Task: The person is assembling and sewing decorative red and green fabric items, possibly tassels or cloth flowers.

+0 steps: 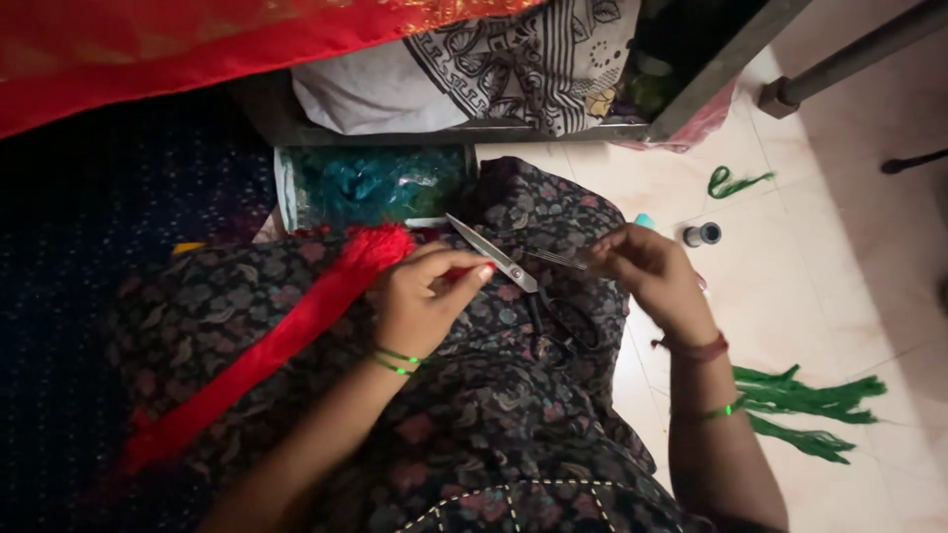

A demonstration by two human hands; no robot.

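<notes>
Head view: your left hand pinches red tassel threads on your lap; right hand fingers closed on thin dark strands; scissors rest loose between, could slide off and snag threads.

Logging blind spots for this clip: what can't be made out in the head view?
- What the right hand pinches: thin strands, too fine and dim to tell.
- Scissors handles: lost against the dark patterned cloth.
- Left hand fingers' grip on the red thread bundle: hidden by the hand's back.
- Bag of teal material: contents blurred behind plastic.
</notes>
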